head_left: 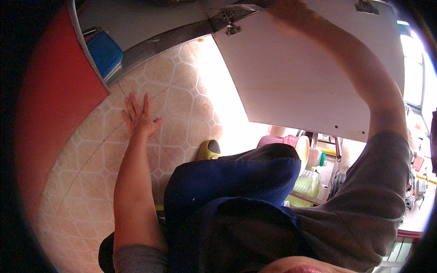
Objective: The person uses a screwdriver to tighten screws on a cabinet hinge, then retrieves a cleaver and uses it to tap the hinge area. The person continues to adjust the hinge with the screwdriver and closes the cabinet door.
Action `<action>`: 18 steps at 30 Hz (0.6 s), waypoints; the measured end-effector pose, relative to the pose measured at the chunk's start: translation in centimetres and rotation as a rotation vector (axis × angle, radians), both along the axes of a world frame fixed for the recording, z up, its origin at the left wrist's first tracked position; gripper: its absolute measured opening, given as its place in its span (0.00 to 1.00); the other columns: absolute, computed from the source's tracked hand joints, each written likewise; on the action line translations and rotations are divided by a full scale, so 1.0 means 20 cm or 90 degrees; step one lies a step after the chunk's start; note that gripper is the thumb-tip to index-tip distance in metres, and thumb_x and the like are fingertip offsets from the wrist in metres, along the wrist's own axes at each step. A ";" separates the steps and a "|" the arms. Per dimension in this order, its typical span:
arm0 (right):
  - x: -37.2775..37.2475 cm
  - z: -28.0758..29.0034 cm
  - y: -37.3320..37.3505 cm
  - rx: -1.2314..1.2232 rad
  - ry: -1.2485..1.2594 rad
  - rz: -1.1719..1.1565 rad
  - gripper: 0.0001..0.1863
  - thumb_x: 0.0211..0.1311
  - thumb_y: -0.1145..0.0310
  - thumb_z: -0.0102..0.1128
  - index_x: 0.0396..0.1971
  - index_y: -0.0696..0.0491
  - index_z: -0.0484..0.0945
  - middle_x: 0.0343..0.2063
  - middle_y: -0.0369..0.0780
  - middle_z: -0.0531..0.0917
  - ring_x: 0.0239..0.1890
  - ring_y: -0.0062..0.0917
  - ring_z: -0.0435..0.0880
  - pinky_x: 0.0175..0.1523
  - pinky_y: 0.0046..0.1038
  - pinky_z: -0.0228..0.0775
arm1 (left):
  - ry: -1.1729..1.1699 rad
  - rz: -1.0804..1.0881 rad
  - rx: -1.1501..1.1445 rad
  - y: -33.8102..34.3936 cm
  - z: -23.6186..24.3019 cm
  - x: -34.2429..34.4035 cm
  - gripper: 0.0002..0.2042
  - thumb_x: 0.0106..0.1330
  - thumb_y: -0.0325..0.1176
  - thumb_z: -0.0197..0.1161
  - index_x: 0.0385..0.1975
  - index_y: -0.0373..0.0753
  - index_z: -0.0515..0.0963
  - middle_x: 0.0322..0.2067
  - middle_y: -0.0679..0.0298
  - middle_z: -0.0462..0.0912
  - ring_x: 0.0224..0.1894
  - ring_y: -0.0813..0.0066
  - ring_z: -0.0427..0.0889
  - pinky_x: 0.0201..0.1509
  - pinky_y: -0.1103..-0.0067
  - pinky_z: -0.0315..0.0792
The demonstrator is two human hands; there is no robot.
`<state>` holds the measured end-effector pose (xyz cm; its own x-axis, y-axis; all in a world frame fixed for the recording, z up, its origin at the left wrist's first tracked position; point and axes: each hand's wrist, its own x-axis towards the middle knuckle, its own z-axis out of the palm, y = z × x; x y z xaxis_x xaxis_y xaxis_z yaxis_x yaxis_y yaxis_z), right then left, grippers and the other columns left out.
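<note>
My left hand (140,119) hangs over the tiled floor (175,98) with its fingers spread and nothing in it. It is nearest to the lower corner of a red door panel (59,118). My right arm (350,59) stretches up across the inner face of an open white cabinet door (296,82). Dark and cut by the upper edge of the picture, my right hand (284,10) shows no clear fingers. Beside it lies something thin and shiny, like clear plastic (239,7), at the cabinet's front edge; I cannot tell whether the hand holds it.
Inside the low cabinet stands a blue plastic container (104,53). Metal hinges (231,23) join the white door to the frame. A pink bucket-like thing (273,140) and bottles of pale green liquid (307,184) are at my right. My yellow-green shoe (209,149) rests on the floor.
</note>
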<state>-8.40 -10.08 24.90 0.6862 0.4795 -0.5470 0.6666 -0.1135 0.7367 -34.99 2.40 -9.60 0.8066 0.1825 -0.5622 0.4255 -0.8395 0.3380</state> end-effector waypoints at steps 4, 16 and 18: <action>0.01 0.00 0.01 0.003 -0.002 -0.001 0.12 0.61 0.67 0.47 0.34 0.59 0.77 0.32 0.48 0.81 0.34 0.35 0.82 0.41 0.37 0.75 | 0.000 0.002 0.006 0.00 0.01 0.01 0.50 0.50 0.53 0.63 0.65 0.60 0.32 0.66 0.54 0.21 0.68 0.53 0.24 0.65 0.52 0.29; 0.00 -0.02 0.05 -0.001 0.000 -0.013 0.13 0.61 0.66 0.47 0.34 0.59 0.77 0.32 0.48 0.81 0.34 0.35 0.82 0.41 0.37 0.75 | 0.022 -0.006 0.010 0.00 0.05 0.02 0.49 0.51 0.53 0.62 0.65 0.59 0.31 0.66 0.54 0.21 0.68 0.54 0.23 0.66 0.54 0.29; 0.00 -0.03 0.06 0.003 0.000 -0.016 0.13 0.62 0.66 0.47 0.34 0.59 0.77 0.32 0.48 0.81 0.34 0.35 0.82 0.41 0.37 0.75 | 0.027 -0.006 0.012 0.00 0.06 0.02 0.49 0.51 0.53 0.62 0.65 0.59 0.31 0.66 0.54 0.21 0.68 0.54 0.23 0.66 0.54 0.29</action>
<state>-8.36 -8.92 24.30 0.6980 0.4640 -0.5455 0.6639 -0.1338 0.7357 -34.62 2.34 -8.43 0.7836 0.1856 -0.5929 0.4308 -0.8499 0.3035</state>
